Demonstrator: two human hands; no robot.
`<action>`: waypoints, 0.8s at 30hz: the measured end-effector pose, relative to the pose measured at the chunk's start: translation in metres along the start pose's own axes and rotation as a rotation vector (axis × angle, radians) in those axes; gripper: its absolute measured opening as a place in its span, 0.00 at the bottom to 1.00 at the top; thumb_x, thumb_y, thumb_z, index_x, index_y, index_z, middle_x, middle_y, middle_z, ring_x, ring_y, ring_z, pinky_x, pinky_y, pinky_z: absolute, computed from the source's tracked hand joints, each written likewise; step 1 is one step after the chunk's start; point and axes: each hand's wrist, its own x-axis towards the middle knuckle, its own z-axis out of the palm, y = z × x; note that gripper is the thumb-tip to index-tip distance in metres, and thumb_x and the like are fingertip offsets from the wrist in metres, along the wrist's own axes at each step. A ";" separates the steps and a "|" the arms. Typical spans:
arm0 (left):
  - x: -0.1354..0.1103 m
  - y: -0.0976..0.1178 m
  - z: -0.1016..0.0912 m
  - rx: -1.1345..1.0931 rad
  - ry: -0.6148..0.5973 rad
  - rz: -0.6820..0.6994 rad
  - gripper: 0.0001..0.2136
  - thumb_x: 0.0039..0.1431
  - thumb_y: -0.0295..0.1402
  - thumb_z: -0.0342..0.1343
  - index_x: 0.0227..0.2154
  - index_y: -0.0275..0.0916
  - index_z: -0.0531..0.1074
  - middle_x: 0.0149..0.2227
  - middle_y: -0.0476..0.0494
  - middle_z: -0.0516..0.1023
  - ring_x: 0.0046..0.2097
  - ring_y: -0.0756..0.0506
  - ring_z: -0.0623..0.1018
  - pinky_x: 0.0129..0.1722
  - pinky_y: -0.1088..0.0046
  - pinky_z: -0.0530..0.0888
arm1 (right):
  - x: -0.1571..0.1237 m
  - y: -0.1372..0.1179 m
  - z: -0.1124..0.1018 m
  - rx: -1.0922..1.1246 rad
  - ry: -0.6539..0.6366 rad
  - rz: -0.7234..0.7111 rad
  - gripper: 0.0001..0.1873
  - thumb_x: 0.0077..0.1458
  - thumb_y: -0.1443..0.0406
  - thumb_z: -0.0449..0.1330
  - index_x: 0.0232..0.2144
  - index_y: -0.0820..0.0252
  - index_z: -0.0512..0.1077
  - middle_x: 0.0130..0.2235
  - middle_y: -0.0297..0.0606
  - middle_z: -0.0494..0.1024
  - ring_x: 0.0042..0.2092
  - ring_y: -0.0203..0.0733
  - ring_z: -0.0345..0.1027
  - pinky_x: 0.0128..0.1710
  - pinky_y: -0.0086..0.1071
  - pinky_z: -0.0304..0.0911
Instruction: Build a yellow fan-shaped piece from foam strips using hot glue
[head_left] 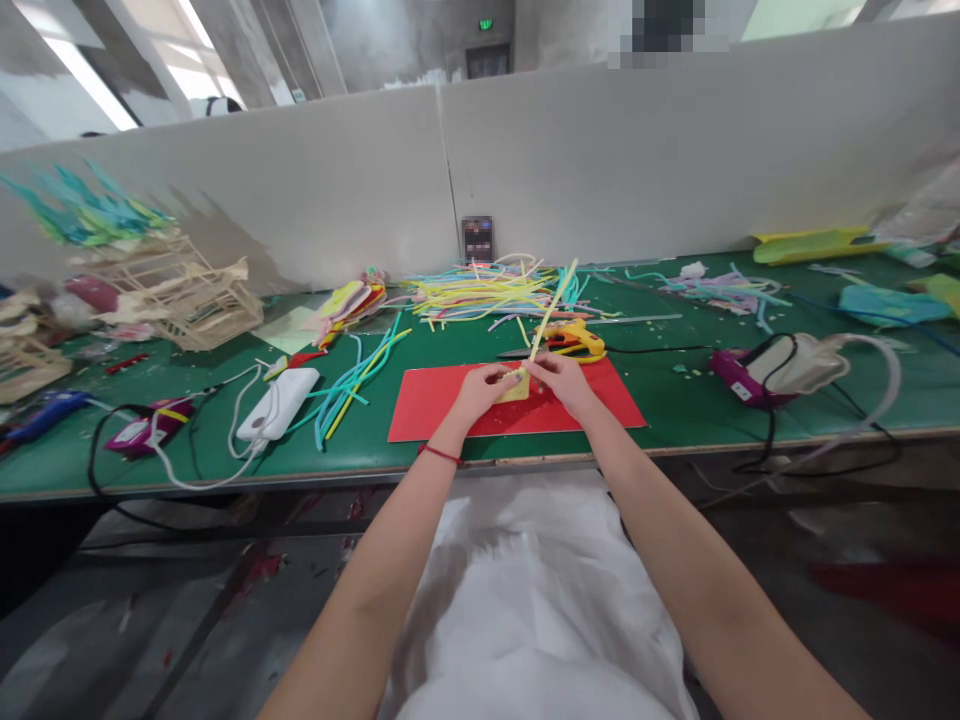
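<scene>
Over a red mat (435, 410) on the green table (225, 460), both my hands meet around a small pale-yellow foam piece (516, 389). My left hand (480, 387) is closed on its left side. My right hand (564, 382) pinches the lower end of a long yellow strip (553, 305), which slants up and away to the right from the piece. A yellow glue gun (576, 340) lies just behind my hands.
A heap of coloured strips (487, 288) lies behind the mat. To the left are loose cyan and yellow strips (352, 385), a white box (279, 403), cables, a purple tool (142, 428) and wooden frames (180, 290). To the right: another purple tool (739, 375) with cable.
</scene>
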 end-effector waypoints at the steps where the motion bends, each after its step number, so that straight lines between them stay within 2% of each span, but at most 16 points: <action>1: 0.000 0.000 0.000 0.008 -0.006 0.008 0.12 0.49 0.41 0.60 0.28 0.37 0.76 0.30 0.45 0.78 0.32 0.47 0.74 0.34 0.72 0.70 | 0.000 0.000 0.000 -0.009 -0.009 0.001 0.22 0.35 0.47 0.67 0.24 0.59 0.73 0.23 0.31 0.72 0.21 0.31 0.58 0.20 0.28 0.58; 24: -0.001 0.005 -0.001 0.112 0.000 -0.040 0.10 0.50 0.37 0.58 0.29 0.35 0.76 0.29 0.46 0.77 0.31 0.48 0.72 0.32 0.74 0.68 | 0.000 -0.001 0.000 0.011 -0.043 -0.027 0.23 0.34 0.47 0.67 0.23 0.60 0.70 0.23 0.30 0.70 0.23 0.31 0.59 0.20 0.27 0.58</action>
